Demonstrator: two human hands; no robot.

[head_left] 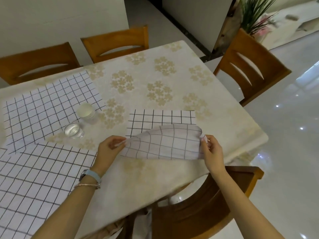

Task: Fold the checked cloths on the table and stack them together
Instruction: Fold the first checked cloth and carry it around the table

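A white cloth with black checks (162, 130) lies at the middle right of the table, its near half lifted and curled toward its far half. My left hand (110, 149) pinches the lifted edge's left corner. My right hand (209, 149) pinches its right corner. A second checked cloth (43, 104) is spread flat at the far left. A third checked cloth (34, 183) lies flat at the near left and hangs over the front edge.
A clear glass of water (74, 131) and a stack of paper cups (86, 112) stand between the cloths. The table (155, 75) wears a floral cover. Wooden chairs (207, 204) stand on all sides. A potted plant (255, 16) is at the far right.
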